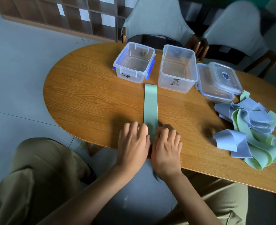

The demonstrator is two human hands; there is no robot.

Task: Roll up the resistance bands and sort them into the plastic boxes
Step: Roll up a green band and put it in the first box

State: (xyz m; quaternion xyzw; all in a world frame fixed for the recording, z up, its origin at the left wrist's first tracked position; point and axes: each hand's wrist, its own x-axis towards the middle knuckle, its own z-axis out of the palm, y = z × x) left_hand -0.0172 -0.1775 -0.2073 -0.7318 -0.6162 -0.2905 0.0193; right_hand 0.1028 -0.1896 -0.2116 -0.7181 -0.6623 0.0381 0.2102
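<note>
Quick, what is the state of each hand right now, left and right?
Left hand: fingers curled, its grip on the near end of the green band.
Right hand: fingers curled, its grip on the same end.

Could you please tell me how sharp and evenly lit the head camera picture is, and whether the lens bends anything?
Head view: wide-angle curvature bows the table edge; the light is dim and bluish; soft shadows lie beside the left hand and right hand, both slightly motion-blurred on the green band; the two clear boxes are fairly sharp, their handwritten labels too small to read.
</note>
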